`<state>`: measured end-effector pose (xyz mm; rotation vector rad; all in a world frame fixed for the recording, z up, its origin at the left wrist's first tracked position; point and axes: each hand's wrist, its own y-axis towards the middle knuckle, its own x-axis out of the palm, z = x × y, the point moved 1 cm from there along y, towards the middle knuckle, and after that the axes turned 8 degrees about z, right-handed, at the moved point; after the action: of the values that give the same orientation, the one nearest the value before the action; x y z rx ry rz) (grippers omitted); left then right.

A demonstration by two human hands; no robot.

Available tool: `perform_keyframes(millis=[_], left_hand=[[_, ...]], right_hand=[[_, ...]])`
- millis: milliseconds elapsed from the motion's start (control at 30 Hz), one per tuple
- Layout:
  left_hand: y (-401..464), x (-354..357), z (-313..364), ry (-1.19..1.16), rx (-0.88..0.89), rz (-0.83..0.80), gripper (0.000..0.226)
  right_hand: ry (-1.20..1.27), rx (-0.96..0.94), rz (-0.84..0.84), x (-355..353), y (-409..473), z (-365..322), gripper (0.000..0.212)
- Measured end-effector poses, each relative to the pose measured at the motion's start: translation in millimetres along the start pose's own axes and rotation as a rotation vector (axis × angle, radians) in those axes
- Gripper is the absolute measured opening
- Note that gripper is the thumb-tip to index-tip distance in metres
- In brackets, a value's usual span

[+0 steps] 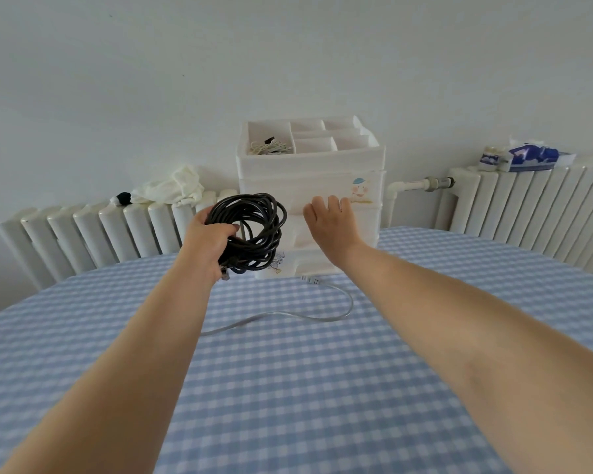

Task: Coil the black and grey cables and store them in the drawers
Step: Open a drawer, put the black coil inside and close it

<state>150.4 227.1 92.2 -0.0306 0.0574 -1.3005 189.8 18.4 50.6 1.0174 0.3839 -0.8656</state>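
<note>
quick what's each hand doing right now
Left hand: grips the coiled black cable.
Right hand: open, holding nothing, fingers straight at the drawer unit front.

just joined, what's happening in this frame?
A person is tidying cables at a checked table. The left hand grips the black cable, already coiled. The right hand, fingers straight, reaches to the front of the white drawer unit, whose drawers look shut. The grey cable lies loose and uncoiled on the tablecloth.
</note>
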Motion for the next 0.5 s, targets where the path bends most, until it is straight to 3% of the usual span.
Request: perform_keyframes(millis=[133, 200, 300, 500], left_hand=[[1.1, -0.2, 3.1, -0.004, -0.003, 0.026, 0.046], [1.3, -0.4, 6.4, -0.014, -0.005, 0.047, 0.044], [3.4, -0.6, 15.6, -0.068, 0.007, 0.068, 0.044], [10.3, 12.9, 35.7, -0.243, 0.003, 0.079, 0.056]], right_hand=[[-0.007, 0.047, -0.039, -5.1, -3.3, -7.0, 0.053], [0.016, 0.037, -0.068, -7.0, -8.5, -8.8, 0.063], [0.152, -0.021, -0.140, -12.1, -20.5, -1.5, 0.074], [0.490, -0.121, -0.252, -42.9, -32.4, 30.0, 0.066]])
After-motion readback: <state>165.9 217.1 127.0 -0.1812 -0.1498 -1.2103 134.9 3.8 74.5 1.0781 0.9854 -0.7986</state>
